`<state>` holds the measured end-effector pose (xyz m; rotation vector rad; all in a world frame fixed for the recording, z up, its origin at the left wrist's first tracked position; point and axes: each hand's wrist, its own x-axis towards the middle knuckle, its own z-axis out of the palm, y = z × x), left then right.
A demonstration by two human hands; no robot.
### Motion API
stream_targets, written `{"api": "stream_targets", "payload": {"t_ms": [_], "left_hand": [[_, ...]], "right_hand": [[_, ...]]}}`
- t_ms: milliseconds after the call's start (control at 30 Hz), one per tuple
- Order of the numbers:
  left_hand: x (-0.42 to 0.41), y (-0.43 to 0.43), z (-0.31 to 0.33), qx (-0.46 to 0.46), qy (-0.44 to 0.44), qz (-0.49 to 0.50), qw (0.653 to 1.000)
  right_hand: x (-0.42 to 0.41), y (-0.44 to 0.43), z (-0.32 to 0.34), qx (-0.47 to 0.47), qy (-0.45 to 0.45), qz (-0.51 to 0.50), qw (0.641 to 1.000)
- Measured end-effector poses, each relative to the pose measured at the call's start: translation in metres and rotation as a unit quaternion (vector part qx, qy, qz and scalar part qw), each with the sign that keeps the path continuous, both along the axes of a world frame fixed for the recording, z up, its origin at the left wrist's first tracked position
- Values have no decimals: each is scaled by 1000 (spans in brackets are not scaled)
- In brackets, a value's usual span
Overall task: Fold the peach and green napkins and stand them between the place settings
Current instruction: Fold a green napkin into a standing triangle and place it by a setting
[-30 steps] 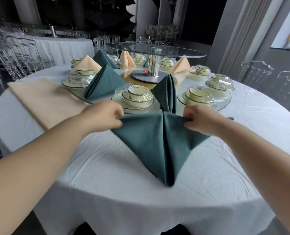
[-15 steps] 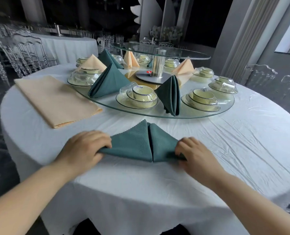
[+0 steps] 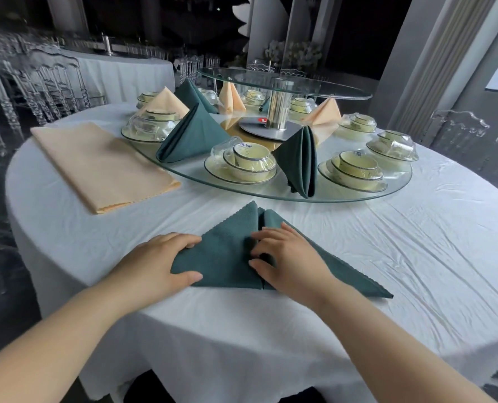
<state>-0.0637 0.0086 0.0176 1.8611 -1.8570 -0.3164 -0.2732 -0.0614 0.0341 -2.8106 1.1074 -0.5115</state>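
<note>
Near the table's [image 3: 416, 228] front edge: green napkin [image 3: 227, 251] flat, left hand [image 3: 160, 263] pinching its left corner, right hand [image 3: 285, 257] pressed open-palmed mid-fold. On the turntable's [image 3: 358, 196] rim: bowls [image 3: 247, 158] nested on plates, wrapped in film.

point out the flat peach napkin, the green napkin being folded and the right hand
flat peach napkin [image 3: 102, 162], head view, middle of the cloth
green napkin being folded [image 3: 224, 251], head view, left panel
right hand [image 3: 288, 257], head view, back of hand
</note>
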Motion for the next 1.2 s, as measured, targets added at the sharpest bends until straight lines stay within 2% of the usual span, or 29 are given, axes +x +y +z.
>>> {"api": "stream_targets", "payload": {"t_ms": [67,233,267,333,400,467,533,600,667,767,867,1000,1100,1200], "left_hand": [[0,-2,5,39,8,17,999],[24,-9,29,188,-8,47,981],[31,-8,33,210,24,37,977],[38,-5,39,227,158,28,961],[37,-1,40,188,322,25,927],[28,1,42,121,441,15,889],[13,0,50,57,499,5,864],[-7,-5,63,1,517,3,856],[-29,-11,77,-38,493,-23,869],[-68,-21,90,-75,437,-68,894],[-110,-32,92,-84,356,-117,923],[-164,-45,74,-39,216,-149,964],[-198,-49,57,-26,116,-155,981],[-216,-52,38,5,46,-172,984]], "right_hand": [[4,-3,-10,-5,18,-12,1000],[6,-1,-18,8,-11,-30,999],[5,0,-18,9,-13,-30,999],[6,3,-17,18,-20,-34,999],[5,5,-17,38,-28,-46,998],[4,6,-16,55,-36,-57,996],[2,5,-16,81,-52,-62,993],[0,1,-16,139,-121,-66,981],[-4,0,-12,195,-199,-72,958],[-26,2,-1,155,-253,-118,948],[-71,4,1,53,-187,-204,959],[-118,11,-11,39,-64,-338,938],[-130,16,-16,44,-73,-386,918],[-135,13,-18,70,-119,-383,913]]}}
